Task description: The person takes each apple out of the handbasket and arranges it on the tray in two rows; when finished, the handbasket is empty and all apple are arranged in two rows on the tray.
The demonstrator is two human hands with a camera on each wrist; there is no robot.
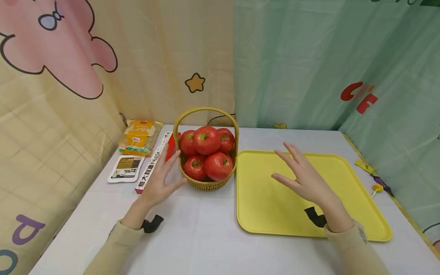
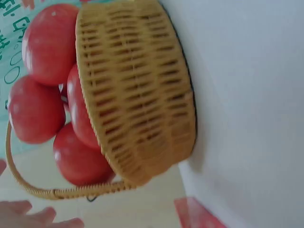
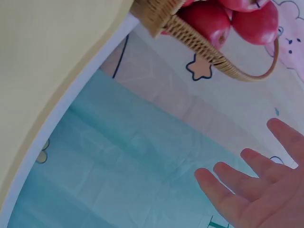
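I note from afar left hand (image 1: pixel 158 188) and right hand (image 1: pixel 306 180) spread, holding nothing. Red apples (image 1: pixel 207 140) sit in the basket (image 1: pixel 207 186), which apparently stops them rolling, beside the yellow tray (image 1: pixel 268 210).

You have room between your left hand (image 1: pixel 159 185) and your right hand (image 1: pixel 306 177), over the smooth white bench (image 1: pixel 213 236), right up to the near wall of the round golden wicker basket (image 1: pixel 207 186). The tall arched wicker handle (image 1: pixel 205 109) spans it left to right; your fingers could pass before it or through the gap above the heaped round red apples (image 1: pixel 207 140). To your left, the long red-and-white cardboard pasta box (image 1: pixel 148 170) tightens that flank. To your right, the low-rimmed yellow rectangular tray (image 1: pixel 268 214) sits just beside the basket, little hindrance from above. Behind, the green-and-beige fabric curtain (image 1: pixel 288 65) bars the way.
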